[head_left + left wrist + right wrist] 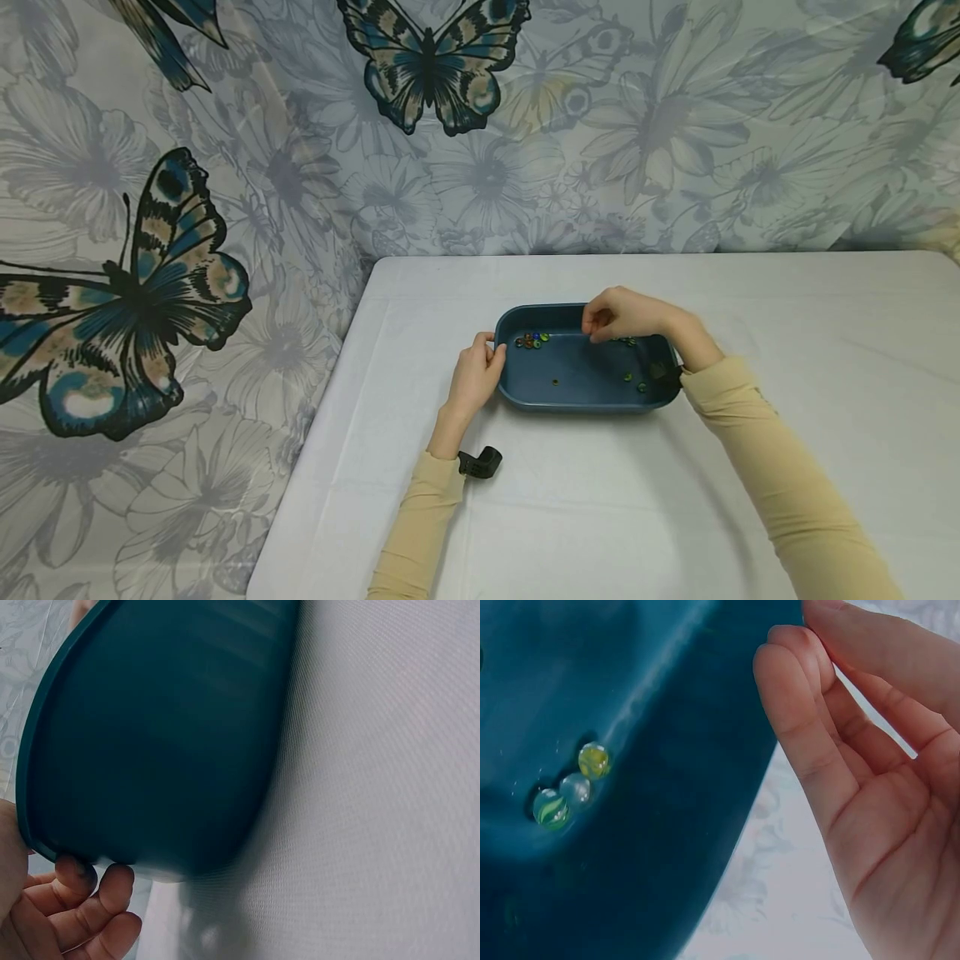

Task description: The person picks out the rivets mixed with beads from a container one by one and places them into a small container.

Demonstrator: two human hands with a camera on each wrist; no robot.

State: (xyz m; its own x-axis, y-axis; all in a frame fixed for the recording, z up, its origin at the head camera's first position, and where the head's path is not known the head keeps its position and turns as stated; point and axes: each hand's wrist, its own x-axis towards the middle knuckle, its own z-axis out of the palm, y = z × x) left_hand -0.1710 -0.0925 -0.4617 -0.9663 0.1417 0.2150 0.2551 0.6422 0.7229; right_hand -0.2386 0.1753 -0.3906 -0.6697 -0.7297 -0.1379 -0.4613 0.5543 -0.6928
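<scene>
A dark teal tray (577, 400) with rounded corners lies on the table and holds glass marbles. My left hand (476, 371) grips its left end, the thumb at the rim and curled fingertips (116, 889) against the outer wall. Over the tray's far right part hovers my right hand (626, 315), its fingers bent and thumb drawn close to them. The thumb's tip is cut off in the right wrist view, so whether something is pinched there is hidden. Below that hand, a yellow marble (594, 760), a clear marble (575, 789) and a green-swirled marble (551, 809) touch in a corner.
Several coloured marbles (532, 340) cluster at the tray's far left. One marble (555, 382) sits alone near the front, and a green marble (641, 387) lies front right. White cloth covers the table (570, 500); a butterfly-patterned curtain (480, 192) hangs behind and left.
</scene>
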